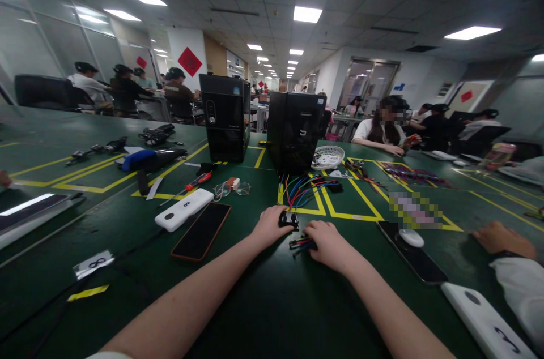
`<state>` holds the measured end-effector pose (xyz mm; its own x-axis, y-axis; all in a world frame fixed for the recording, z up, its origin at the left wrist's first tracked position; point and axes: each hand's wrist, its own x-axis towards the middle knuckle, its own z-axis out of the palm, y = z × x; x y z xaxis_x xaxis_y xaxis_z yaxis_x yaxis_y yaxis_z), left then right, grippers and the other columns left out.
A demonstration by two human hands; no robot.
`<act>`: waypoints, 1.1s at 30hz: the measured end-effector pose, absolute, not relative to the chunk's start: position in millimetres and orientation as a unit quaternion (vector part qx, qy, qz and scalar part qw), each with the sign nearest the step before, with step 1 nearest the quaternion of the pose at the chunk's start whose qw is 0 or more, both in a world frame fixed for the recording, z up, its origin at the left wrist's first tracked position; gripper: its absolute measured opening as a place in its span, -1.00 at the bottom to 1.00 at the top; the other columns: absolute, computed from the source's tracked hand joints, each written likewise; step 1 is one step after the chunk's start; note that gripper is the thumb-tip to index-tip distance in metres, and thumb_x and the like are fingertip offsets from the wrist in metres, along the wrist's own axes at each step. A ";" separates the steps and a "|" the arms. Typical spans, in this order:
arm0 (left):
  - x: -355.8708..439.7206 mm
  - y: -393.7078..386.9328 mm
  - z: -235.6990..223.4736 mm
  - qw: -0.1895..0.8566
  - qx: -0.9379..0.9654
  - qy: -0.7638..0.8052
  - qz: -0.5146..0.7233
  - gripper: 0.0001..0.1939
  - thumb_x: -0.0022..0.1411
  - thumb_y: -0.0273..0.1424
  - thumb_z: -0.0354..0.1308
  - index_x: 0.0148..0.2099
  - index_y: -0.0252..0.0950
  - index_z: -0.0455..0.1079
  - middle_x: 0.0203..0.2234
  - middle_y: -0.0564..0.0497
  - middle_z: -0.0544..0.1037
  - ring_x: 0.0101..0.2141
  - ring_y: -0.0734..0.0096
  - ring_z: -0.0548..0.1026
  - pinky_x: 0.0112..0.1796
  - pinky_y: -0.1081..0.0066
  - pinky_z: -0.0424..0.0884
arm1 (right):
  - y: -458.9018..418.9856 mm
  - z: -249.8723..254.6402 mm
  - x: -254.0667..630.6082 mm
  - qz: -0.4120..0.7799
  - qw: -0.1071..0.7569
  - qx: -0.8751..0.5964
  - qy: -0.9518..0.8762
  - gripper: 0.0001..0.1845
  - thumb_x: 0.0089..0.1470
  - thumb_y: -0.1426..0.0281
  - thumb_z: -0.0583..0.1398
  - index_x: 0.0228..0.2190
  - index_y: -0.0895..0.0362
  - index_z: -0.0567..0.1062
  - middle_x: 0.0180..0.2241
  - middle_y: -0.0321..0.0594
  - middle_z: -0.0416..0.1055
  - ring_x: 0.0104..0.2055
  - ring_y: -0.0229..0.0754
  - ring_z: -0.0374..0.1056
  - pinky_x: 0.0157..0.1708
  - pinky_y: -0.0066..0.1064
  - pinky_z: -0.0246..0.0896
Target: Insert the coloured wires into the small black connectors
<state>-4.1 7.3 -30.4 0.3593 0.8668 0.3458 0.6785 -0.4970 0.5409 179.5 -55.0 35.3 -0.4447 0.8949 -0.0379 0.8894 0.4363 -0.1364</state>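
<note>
My left hand [268, 227] rests on the green table, fingers curled round a small black connector [288, 219]. Beside it my right hand [326, 244] is closed over a bundle of coloured wires [300, 244] whose ends stick out to the left of the fingers. More coloured wires [302, 186] run from the hands back to a black computer case [295, 131] standing just behind them.
A second black case [225, 117] stands to the left. A dark phone [202, 230], a white device [183, 209] and a red-handled screwdriver [196, 181] lie at the left. Another phone [411, 257] and a co-worker's hand [502, 239] are at the right. People sit at tables behind.
</note>
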 end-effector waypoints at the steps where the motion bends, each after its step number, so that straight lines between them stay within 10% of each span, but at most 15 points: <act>1: -4.2 6.7 -29.5 0.154 0.813 0.473 0.303 -0.44 0.01 -0.25 0.26 0.07 -0.24 0.24 -0.04 -0.08 0.41 -0.04 0.14 0.35 -0.03 0.22 0.25 | -54.6 34.9 179.1 0.061 -0.002 -0.530 -0.846 -0.68 -0.15 0.47 0.18 -0.24 0.16 0.46 -0.17 -0.08 0.36 -0.10 -0.06 0.25 -0.08 -0.25 0.02; 33: -5.1 7.6 -26.7 0.169 0.823 0.461 0.287 -0.44 0.01 -0.27 0.27 0.07 -0.25 0.26 -0.03 -0.08 0.42 -0.01 0.14 0.35 0.01 0.21 0.24 | -61.2 36.2 175.0 0.144 0.044 -0.544 -0.825 -0.89 0.08 0.44 0.05 -0.39 0.17 0.37 -0.34 -0.09 0.42 -0.35 -0.17 0.33 -0.36 -0.42 0.11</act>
<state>-5.1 7.6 -26.7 0.4110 0.8552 0.3158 0.6609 -0.5181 0.5429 175.0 -61.2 36.2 -0.4034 0.9112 -0.0841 0.8858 0.3657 -0.2858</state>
